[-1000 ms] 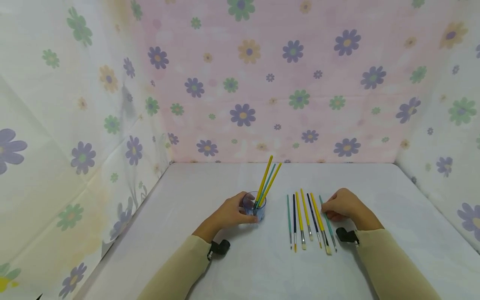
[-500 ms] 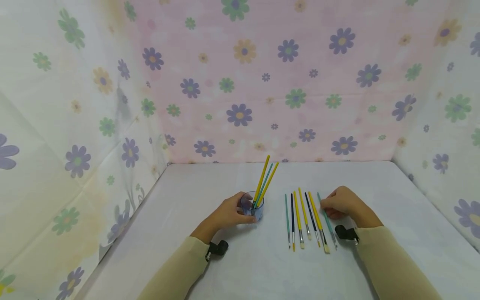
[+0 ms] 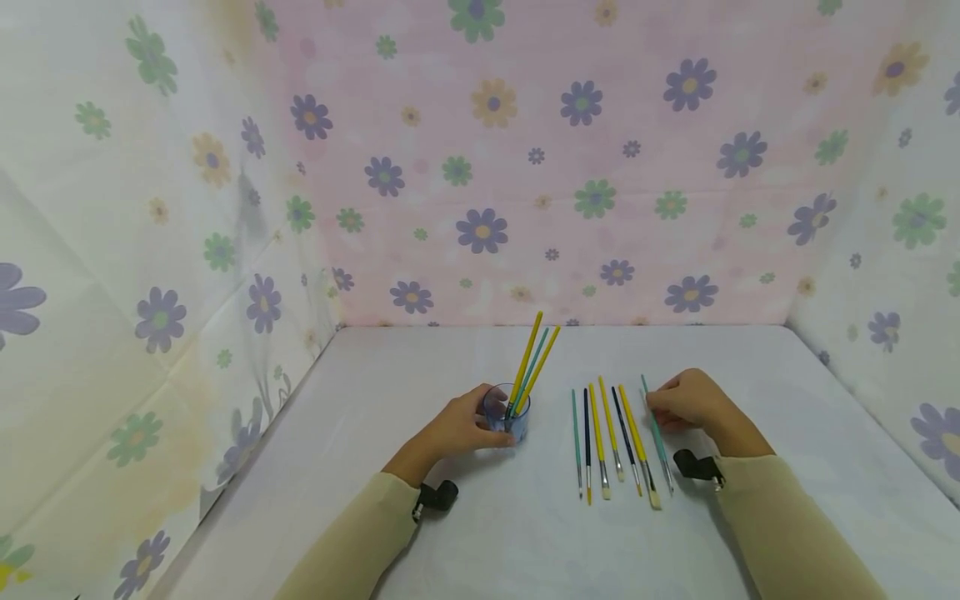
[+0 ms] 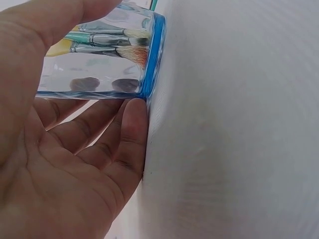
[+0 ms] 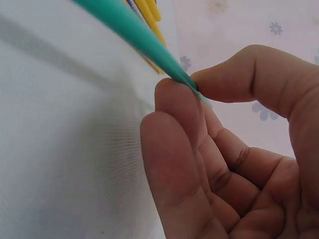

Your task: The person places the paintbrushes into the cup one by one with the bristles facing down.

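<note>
Right hand [image 3: 686, 402] pinches teal brush [image 3: 656, 433], tip hidden; left hand [image 3: 459, 427] grips cup [image 3: 507, 411].

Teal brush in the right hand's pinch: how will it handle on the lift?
Probably stiff and light: the teal brush is a thin straight stick, and the right hand pinches it near the handle end, so the bristle end may droop or swing. Its round handle will likely roll if released. Five brushes lie close beside it and could get nudged.

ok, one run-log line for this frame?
left hand: holds clear cup with three brushes | right hand: pinches teal paintbrush, rightmost of row | six brushes in row on table
</note>
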The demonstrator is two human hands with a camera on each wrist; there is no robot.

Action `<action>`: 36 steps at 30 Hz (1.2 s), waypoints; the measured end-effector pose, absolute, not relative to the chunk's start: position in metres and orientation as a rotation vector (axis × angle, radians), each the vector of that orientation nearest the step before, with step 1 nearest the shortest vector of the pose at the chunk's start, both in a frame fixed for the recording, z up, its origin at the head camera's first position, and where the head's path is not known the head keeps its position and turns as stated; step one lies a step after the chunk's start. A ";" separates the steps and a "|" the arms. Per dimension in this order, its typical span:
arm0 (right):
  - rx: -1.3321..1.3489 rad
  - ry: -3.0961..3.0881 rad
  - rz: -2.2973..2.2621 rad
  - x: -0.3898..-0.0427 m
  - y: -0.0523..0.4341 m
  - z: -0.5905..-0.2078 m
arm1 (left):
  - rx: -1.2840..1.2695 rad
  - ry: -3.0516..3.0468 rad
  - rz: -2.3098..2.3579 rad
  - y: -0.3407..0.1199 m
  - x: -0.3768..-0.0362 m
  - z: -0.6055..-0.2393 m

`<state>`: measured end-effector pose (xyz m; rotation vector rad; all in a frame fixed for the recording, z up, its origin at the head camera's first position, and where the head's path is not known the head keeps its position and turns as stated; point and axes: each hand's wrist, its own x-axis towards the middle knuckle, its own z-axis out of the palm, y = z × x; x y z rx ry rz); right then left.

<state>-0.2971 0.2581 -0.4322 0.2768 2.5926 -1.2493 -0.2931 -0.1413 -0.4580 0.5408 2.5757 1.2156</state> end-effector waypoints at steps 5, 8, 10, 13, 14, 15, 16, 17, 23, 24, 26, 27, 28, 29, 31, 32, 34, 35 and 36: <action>0.285 2.591 -1.274 -0.297 0.257 -0.429 | 0.551 2.581 1.211 -0.141 -0.293 -0.457; 0.272 2.594 -1.303 -0.297 0.257 -0.427 | 0.544 2.583 1.205 -0.141 -0.292 -0.456; 0.262 2.595 -1.324 -0.296 0.256 -0.425 | 0.535 2.584 1.199 -0.142 -0.291 -0.455; 0.261 2.588 -1.354 -0.295 0.256 -0.422 | 0.522 2.581 1.195 -0.143 -0.290 -0.454; 0.254 2.586 -1.360 -0.295 0.256 -0.422 | 0.526 2.576 1.197 -0.143 -0.291 -0.454; 0.254 2.582 -1.368 -0.295 0.256 -0.421 | 0.529 2.572 1.199 -0.144 -0.291 -0.454; 0.250 2.580 -1.372 -0.295 0.256 -0.421 | 0.533 2.566 1.203 -0.144 -0.291 -0.453; 0.253 2.578 -1.378 -0.295 0.256 -0.420 | 0.536 2.560 1.208 -0.145 -0.291 -0.453; 0.272 2.581 -1.411 -0.294 0.256 -0.418 | 0.554 2.509 1.251 -0.146 -0.291 -0.452; 0.270 2.580 -1.422 -0.294 0.256 -0.417 | 0.561 2.497 1.266 -0.146 -0.291 -0.451; 0.254 2.585 -1.436 -0.294 0.256 -0.416 | 0.574 2.477 1.294 -0.146 -0.291 -0.451; 0.248 2.587 -1.445 -0.294 0.256 -0.415 | 0.582 2.470 1.307 -0.146 -0.291 -0.451; 0.243 2.589 -1.451 -0.294 0.256 -0.415 | 0.590 2.464 1.322 -0.146 -0.291 -0.451; 0.241 2.592 -1.459 -0.294 0.256 -0.414 | 0.598 2.458 1.337 -0.146 -0.291 -0.451; 0.233 2.603 -1.464 -0.293 0.255 -0.413 | 0.609 2.455 1.352 -0.145 -0.291 -0.451; 0.231 2.609 -1.466 -0.293 0.254 -0.412 | 0.612 2.453 1.359 -0.145 -0.291 -0.451; 0.244 2.617 -1.468 -0.293 0.253 -0.410 | 0.612 2.454 1.365 -0.143 -0.291 -0.450; 0.251 2.621 -1.468 -0.293 0.252 -0.410 | 0.611 2.454 1.365 -0.143 -0.291 -0.450; 0.254 2.624 -1.470 -0.293 0.252 -0.409 | 0.607 2.458 1.362 -0.142 -0.290 -0.450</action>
